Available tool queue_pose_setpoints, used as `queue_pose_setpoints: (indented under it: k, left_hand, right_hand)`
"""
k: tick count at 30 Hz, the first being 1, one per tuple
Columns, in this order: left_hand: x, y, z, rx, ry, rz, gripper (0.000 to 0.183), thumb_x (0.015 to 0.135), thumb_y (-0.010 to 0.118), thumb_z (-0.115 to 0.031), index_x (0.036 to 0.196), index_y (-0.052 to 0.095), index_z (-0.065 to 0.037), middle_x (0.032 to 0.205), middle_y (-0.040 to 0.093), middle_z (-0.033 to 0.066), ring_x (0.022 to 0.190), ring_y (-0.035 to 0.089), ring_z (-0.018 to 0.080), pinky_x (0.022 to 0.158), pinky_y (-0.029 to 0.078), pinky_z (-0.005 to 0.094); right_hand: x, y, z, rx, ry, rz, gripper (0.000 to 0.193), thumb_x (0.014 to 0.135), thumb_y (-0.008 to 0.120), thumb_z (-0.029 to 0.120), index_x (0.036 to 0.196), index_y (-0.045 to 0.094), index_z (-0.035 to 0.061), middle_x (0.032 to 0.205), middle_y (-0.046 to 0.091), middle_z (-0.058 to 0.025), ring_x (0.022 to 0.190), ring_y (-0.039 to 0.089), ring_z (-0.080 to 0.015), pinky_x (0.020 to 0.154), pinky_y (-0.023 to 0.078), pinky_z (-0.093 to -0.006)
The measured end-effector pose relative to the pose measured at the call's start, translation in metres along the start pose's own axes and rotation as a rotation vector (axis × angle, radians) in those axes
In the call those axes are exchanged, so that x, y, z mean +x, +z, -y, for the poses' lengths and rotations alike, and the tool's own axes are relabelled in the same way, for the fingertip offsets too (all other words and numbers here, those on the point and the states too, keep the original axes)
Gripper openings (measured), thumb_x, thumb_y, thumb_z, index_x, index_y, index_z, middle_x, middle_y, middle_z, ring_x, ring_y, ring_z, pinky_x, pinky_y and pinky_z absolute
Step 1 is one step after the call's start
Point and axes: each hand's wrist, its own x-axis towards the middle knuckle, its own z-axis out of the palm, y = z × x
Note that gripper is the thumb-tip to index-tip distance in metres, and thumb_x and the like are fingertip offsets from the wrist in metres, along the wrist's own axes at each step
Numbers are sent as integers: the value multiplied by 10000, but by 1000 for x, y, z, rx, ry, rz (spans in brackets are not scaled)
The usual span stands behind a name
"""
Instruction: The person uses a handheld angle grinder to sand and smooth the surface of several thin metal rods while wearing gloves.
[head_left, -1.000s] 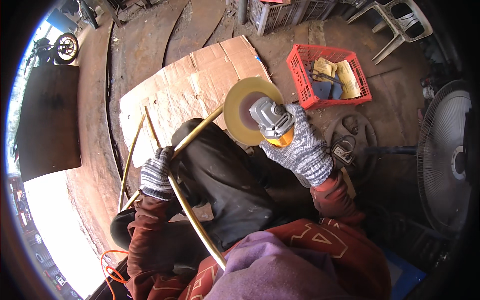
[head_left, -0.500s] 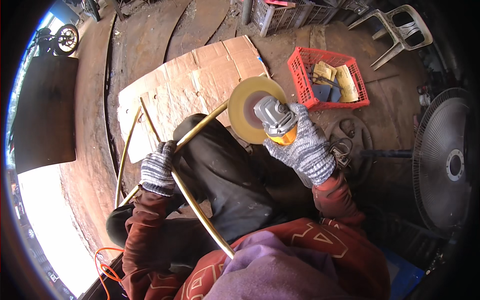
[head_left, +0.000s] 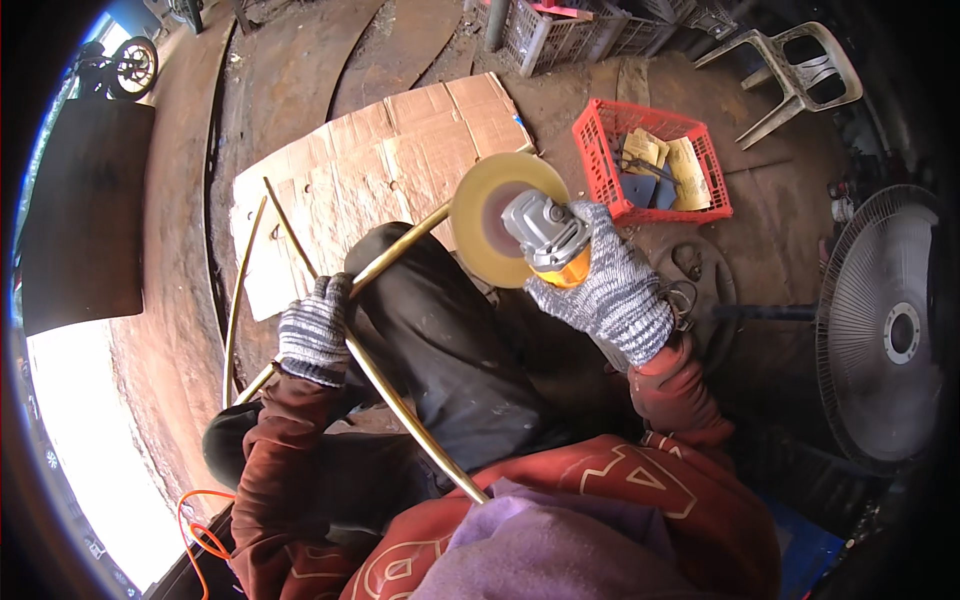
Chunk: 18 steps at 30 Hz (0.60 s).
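My left hand [head_left: 313, 335], in a grey-and-white knit glove, is closed round a frame of brass-coloured metal tubes [head_left: 405, 408] where two tubes cross. One tube slants over my raised knee [head_left: 385, 240]; another runs back toward my chest. In my right hand [head_left: 620, 295], gloved the same way, is an angle grinder [head_left: 545, 235] with a grey head and a yellow body. Its large yellowish disc [head_left: 475, 215] is at the far end of the slanting tube and hides that end, so I cannot tell whether they touch.
A flattened cardboard sheet [head_left: 370, 150] lies on the floor beyond my knees. Past the grinder stands a red plastic crate [head_left: 596, 150] holding papers and tools. A fan [head_left: 870, 340] is at the right, below a plastic chair [head_left: 800, 75]. An orange cord [head_left: 207, 540] loops at lower left.
The tube frame has turned slightly, its far prongs shifting left and its near end right. The grinder stays near the slanting tube's end. Both hands keep their holds.
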Motion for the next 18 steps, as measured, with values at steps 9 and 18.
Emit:
queue_pose_setpoints:
  k: [9,18]
  left_hand:
    - [8,2,-7,46,43,77,409,902,578,-103,1309,541,-101,1125,636,145,871,690,354,768,532,465]
    - [6,-8,-1,128,51,77,394,944,568,-133,1335,530,-98,1117,648,151,874,684,348,755,527,468]
  right_hand:
    - [-11,0,12,-80,-48,85,895,713,877,446,1398,401,121,1111,687,-201,979,695,-425,836,570,-505]
    - [-14,-23,-17,143,61,-46,805,706,908,342,1337,476,91,1165,669,-177,1051,690,-356,904,556,-449]
